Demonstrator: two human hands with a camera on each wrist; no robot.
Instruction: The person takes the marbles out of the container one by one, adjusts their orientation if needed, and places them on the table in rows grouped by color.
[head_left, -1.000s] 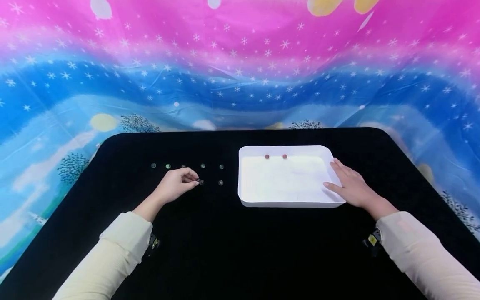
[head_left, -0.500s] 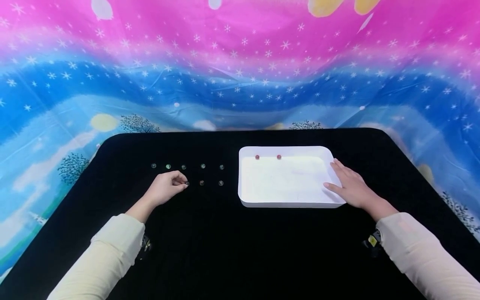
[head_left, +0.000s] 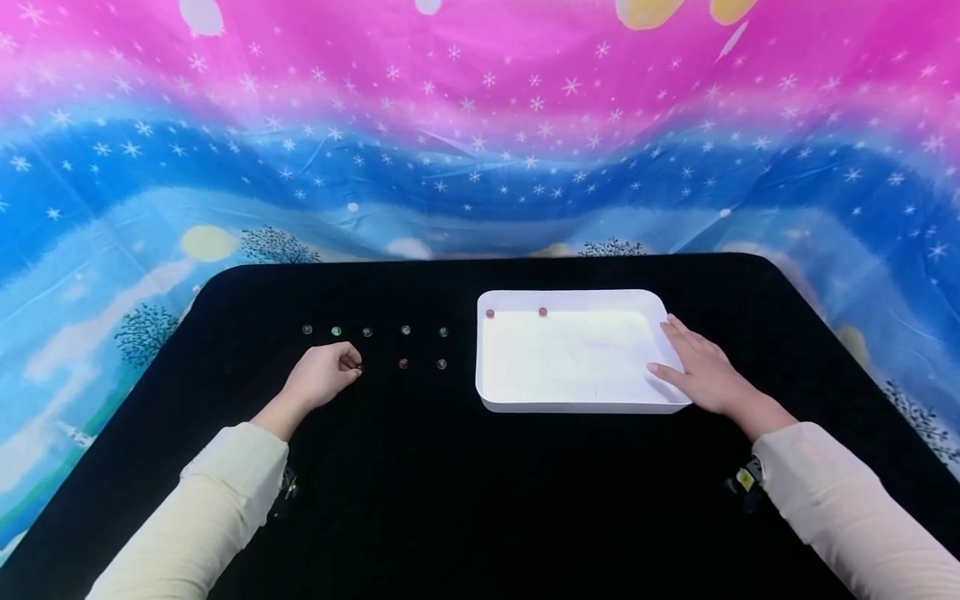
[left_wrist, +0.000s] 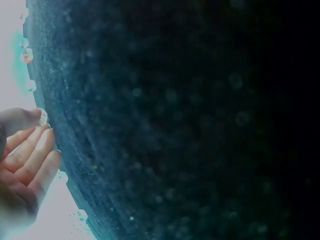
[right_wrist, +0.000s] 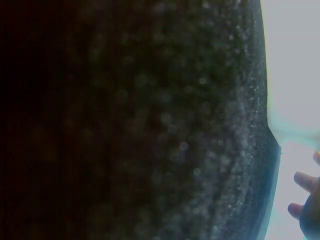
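My left hand [head_left: 324, 373] pinches a small clear marble [left_wrist: 43, 117] between thumb and fingers, low over the black table. Behind it runs a row of several marbles, a green one [head_left: 336, 331] among them. To its right lie a brownish marble [head_left: 403, 364] and a clear marble [head_left: 442, 364]. My right hand [head_left: 701, 367] rests on the right rim of a white tray [head_left: 585, 408], thumb over the inside and fingers extended along the outer edge. In the tray, two reddish marbles are at the back wall, one reddish marble [head_left: 490, 313] in the left corner.
The black table [head_left: 480, 500] has rounded far corners. A pink and blue snowflake cloth [head_left: 480, 125] hangs right behind its far edge. The tray stands right of the marbles on the table.
My left hand has moved left with the marble, away from the brownish one. Both reddish marbles in the tray have rolled left along the back wall. My right hand has stayed on the rim.
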